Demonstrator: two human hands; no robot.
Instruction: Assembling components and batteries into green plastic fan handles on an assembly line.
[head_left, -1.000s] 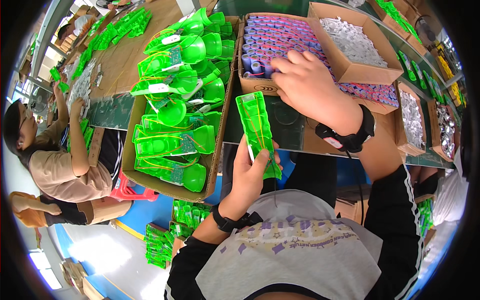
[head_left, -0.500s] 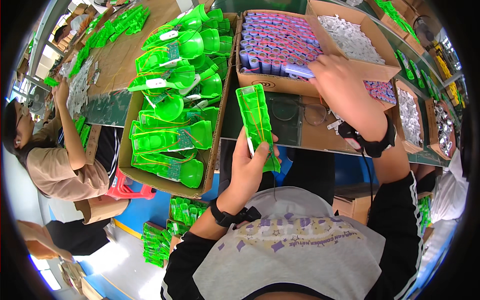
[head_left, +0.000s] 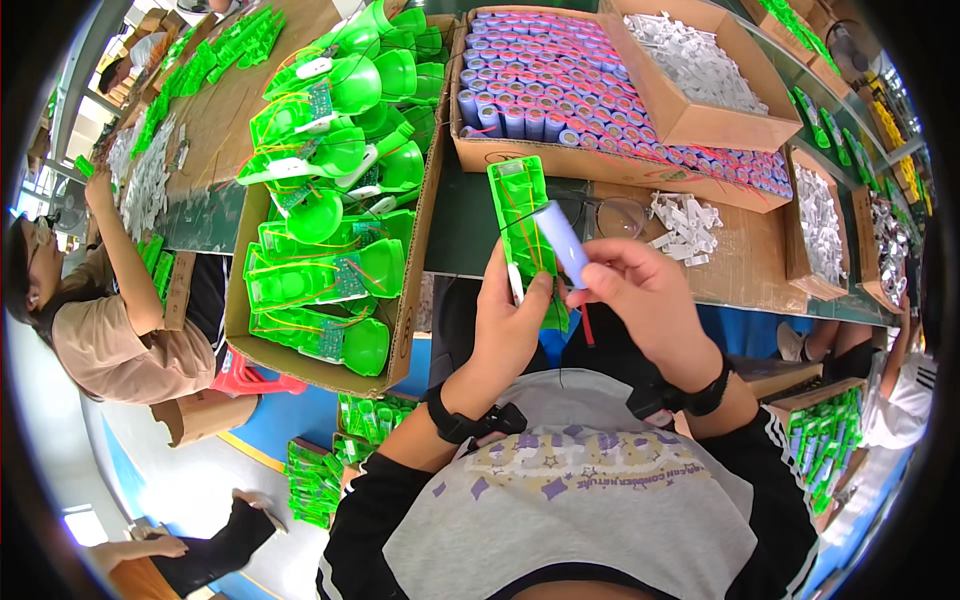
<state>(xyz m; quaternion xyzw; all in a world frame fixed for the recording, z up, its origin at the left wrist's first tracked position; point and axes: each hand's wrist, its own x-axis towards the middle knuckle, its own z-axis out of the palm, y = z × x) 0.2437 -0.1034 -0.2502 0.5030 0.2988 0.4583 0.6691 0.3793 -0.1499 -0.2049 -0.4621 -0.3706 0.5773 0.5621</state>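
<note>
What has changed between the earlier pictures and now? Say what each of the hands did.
The right hand left the box of batteries, pulling back toward the body with one pale blue battery, now beside the green casing. The left hand kept holding that casing.

We see left hand (head_left: 510,325) gripping long green plastic casing (head_left: 525,235), held upright near picture centre. Right hand (head_left: 645,295) pinches pale blue cylindrical battery (head_left: 562,243) against casing's right edge, red wire hanging below. At 12 o'clock from hands: cardboard box of blue batteries (head_left: 600,95). At 10 o'clock: cardboard box of green parts (head_left: 330,200) on table (head_left: 465,220). At 2 o'clock: loose white clips (head_left: 685,225). At 9 o'clock, well apart: seated co-worker (head_left: 95,310).
</note>
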